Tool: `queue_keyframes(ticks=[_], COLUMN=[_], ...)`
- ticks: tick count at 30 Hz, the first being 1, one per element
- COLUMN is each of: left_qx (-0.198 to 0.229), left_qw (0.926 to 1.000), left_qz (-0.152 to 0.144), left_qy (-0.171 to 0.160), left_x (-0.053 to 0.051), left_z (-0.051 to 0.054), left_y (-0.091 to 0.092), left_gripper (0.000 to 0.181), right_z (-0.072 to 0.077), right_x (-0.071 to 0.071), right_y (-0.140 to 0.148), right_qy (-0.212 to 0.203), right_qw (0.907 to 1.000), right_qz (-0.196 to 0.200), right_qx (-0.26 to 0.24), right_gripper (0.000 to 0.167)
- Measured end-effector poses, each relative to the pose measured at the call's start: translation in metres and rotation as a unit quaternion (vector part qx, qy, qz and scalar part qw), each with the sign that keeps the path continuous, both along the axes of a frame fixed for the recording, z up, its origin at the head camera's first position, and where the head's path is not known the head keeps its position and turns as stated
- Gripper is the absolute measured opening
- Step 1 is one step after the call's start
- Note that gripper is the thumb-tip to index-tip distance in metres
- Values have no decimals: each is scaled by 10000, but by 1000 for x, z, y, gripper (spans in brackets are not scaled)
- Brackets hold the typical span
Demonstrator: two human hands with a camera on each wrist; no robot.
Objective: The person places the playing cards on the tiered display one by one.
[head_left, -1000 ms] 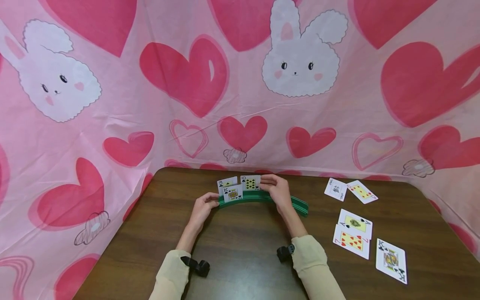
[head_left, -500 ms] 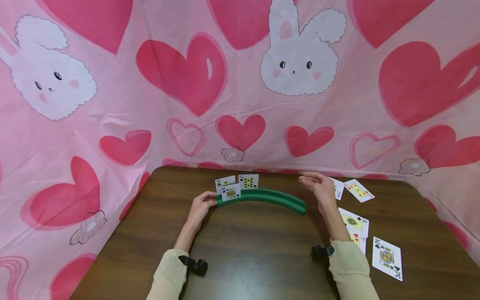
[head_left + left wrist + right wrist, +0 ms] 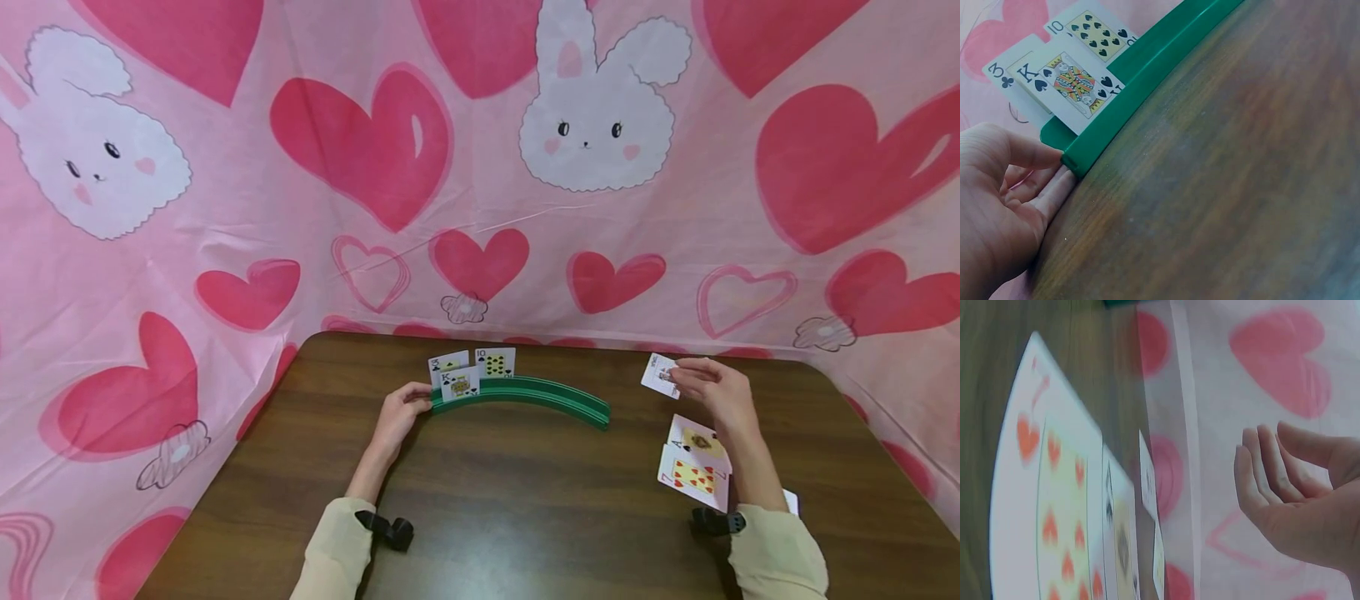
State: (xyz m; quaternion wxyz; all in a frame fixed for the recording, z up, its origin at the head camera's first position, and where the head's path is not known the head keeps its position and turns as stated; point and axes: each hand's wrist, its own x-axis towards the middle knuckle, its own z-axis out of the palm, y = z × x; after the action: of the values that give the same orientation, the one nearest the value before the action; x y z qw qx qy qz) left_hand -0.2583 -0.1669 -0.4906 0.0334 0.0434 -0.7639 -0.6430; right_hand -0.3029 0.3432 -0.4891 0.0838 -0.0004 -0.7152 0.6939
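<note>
Basically, a pink cloth [image 3: 487, 171] printed with hearts and bunnies hangs across the back and sides. Next down, a brown wood table [image 3: 487, 475] with a light glare near its front. Two beige sleeves, left sleeve [image 3: 339, 542] and right sleeve [image 3: 780, 554], come in from the bottom edge. Green rack [image 3: 536, 392], curved, sits on the table's far half, left of the loose cards.

Left hand [image 3: 400, 414] is at the rack's left end, thumb and fingers pinching it. Right hand [image 3: 727, 398] is over the loose cards on the right; fingers loosely bent, thumb apart, and the right wrist view shows it off the cards.

Cards, all about one size: three stand in the rack, leaning back. King of spades [image 3: 461, 385] is in front, overlapping the 3 of clubs [image 3: 442, 362]; 10 of spades [image 3: 495, 364] stands behind, to the right. Flat on the table, 7 of hearts [image 3: 692, 477] overlaps the ace [image 3: 693, 437]. Joker [image 3: 656, 372] lies farther back, partly behind the right fingertips; another card [image 3: 1159, 562] lies by it, blurred, can't read.

Smallest: a white card corner [image 3: 791, 502] pokes out past the right sleeve.
</note>
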Motion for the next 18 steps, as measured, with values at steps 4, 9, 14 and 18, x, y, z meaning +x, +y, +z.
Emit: queue_keyframes(ticks=[4, 9, 14, 18], left_qx=[2, 9, 136, 116], left_qw=[10000, 10000, 9997, 9997], left_qz=[-3, 6, -70, -135], left_qy=[21, -63, -198, -153], left_x=[1, 0, 2, 8], left_z=[1, 2, 5, 17], left_y=[0, -1, -1, 2], left_gripper=[19, 19, 19, 20], right_z=[24, 34, 30, 36], right_x=[27, 44, 48, 58], right_y=[10, 22, 36, 38], right_qy=[-311, -834, -1267, -1214], right_qw=[9966, 9802, 9620, 9455], right_qz=[398, 831, 1147, 1414], right_qx=[648, 1594, 2130, 2672], right_gripper=[45, 51, 59, 56])
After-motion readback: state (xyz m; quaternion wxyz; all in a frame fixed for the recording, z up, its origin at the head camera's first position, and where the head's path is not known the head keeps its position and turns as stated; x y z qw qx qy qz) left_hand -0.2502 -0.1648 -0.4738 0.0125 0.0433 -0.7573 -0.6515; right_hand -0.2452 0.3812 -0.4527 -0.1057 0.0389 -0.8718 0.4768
